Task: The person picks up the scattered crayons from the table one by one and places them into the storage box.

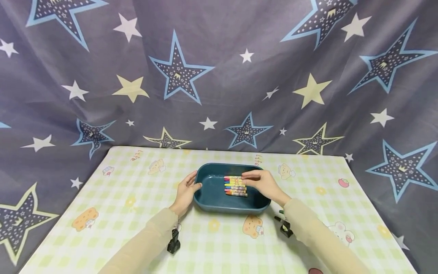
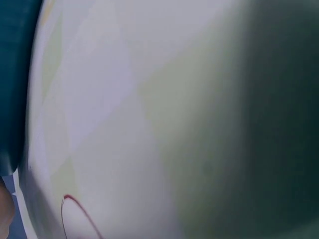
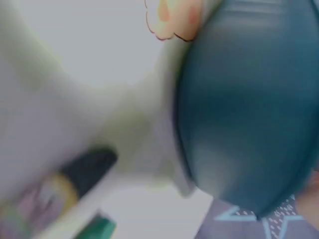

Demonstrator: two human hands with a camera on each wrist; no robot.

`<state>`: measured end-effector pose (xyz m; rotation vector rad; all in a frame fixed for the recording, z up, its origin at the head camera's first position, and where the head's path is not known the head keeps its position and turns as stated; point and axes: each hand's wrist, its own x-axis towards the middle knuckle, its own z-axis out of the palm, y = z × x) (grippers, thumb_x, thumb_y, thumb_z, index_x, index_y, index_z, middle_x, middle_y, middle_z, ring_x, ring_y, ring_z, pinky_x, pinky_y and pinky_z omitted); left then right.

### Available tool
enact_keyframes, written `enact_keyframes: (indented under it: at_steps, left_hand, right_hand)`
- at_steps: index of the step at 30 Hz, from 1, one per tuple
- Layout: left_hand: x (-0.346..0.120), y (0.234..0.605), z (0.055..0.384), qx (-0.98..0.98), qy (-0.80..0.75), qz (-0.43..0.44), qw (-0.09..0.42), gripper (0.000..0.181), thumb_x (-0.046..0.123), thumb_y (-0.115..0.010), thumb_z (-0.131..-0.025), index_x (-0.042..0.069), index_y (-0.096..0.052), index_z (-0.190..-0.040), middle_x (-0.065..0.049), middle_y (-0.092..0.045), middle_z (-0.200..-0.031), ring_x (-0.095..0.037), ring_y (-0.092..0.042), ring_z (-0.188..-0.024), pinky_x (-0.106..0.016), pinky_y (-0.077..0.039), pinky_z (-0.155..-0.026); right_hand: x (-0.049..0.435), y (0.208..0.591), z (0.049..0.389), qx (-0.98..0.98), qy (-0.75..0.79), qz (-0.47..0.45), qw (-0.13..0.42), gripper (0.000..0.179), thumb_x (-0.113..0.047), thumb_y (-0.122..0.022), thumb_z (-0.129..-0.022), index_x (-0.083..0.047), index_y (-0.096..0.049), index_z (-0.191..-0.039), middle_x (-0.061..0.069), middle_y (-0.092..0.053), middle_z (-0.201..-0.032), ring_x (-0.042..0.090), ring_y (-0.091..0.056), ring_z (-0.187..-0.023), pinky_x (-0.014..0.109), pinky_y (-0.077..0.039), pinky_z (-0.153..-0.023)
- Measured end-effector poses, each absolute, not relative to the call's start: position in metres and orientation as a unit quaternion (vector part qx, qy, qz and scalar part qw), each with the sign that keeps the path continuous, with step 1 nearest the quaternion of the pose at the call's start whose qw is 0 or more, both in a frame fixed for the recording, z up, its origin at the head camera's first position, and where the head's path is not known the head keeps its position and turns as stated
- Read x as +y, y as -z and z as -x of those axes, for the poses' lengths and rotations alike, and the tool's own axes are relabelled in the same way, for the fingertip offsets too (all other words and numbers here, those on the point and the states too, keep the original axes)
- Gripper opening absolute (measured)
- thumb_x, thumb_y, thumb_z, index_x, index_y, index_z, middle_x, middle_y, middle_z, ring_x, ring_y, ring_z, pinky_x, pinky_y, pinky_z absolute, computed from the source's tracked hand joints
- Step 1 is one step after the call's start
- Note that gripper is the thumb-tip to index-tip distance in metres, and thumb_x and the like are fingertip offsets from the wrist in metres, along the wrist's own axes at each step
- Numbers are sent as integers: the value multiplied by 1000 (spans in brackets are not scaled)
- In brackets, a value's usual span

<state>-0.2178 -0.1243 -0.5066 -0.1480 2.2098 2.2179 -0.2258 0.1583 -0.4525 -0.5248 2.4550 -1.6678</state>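
A dark teal oblong basin [image 1: 212,203] stands on the table. Inside it, several wrapped crayons [image 1: 236,187] lie side by side in a short column, their coloured tips pointing left. My left hand [image 1: 184,194] grips the basin's left end, thumb over the rim and fingers along the outside. Reaching in over the right end, my right hand [image 1: 261,184] pinches a crayon at the far end of the column between thumb and fingers. These fingers hide the right ends of the far crayons. In the right wrist view the basin's outer wall [image 3: 249,114] fills the right side.
A black crayon [image 3: 89,167] and a green crayon [image 3: 97,229] lie on the tablecloth near my right wrist. The green checked tablecloth [image 1: 137,220] has printed cartoon figures. Behind the table hangs a grey curtain [image 1: 219,95] with stars.
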Motion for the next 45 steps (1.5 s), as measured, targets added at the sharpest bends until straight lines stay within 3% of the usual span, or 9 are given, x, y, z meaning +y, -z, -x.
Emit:
enact_keyframes:
  at_steps: [8, 15, 22, 27, 31, 37, 45]
  left_hand:
    - [-124, 503, 220, 708, -705, 52, 1, 56, 3, -55, -85, 9, -40, -138, -13, -39, -142, -27, -30, -136, -37, -27, -114]
    - [-127, 504, 221, 706, -705, 60, 11, 56, 2, -55, -85, 9, -39, -139, -14, -38, -143, -28, -29, -136, -37, -26, -114]
    - [-127, 509, 218, 700, -711, 61, 23, 57, 3, -55, -86, 7, -37, -140, -16, -35, -144, -30, -27, -137, -38, -26, -114]
    - [-127, 509, 217, 702, -710, 54, 8, 56, 3, -55, -86, 9, -39, -139, -13, -37, -143, -28, -29, -136, -37, -27, -113]
    - [-127, 509, 217, 703, -709, 56, 2, 55, 3, -55, -85, 10, -40, -138, -12, -39, -141, -26, -31, -135, -36, -30, -112]
    - [-123, 490, 210, 698, -714, 51, 15, 56, 0, -54, -85, 6, -38, -138, -16, -38, -142, -29, -30, -135, -38, -29, -112]
    - [-121, 482, 207, 697, -714, 51, 22, 57, 1, -54, -85, 5, -37, -139, -17, -36, -143, -29, -27, -136, -37, -26, -114]
  right_hand:
    - [202, 439, 198, 803, 578, 142, 47, 41, -20, -69, -81, 1, -63, -115, 17, -65, -110, 6, -65, -93, 22, -53, -85]
    - [241, 463, 180, 808, 578, 112, 29, 44, -16, -70, -79, 8, -60, -114, 22, -65, -107, 1, -65, -87, 18, -54, -79]
    - [273, 494, 167, 824, 554, 114, 41, 39, -5, -68, -79, 14, -59, -111, 26, -64, -104, 4, -66, -86, 15, -53, -75]
    - [285, 507, 167, 818, 553, 140, 68, 41, -5, -70, -77, 14, -58, -111, 28, -63, -103, 12, -68, -87, 17, -55, -74]
    - [287, 514, 168, 827, 532, 160, 91, 42, -7, -71, -77, 11, -59, -112, 26, -64, -104, 9, -67, -88, 17, -54, -76]
    - [286, 516, 165, 853, 492, 156, 71, 37, -8, -72, -75, 4, -63, -109, 19, -67, -101, 8, -65, -84, 18, -54, -73]
    - [281, 508, 168, 878, 461, 121, 52, 27, -6, -71, -76, 4, -67, -101, 15, -70, -93, 8, -67, -78, 17, -55, -67]
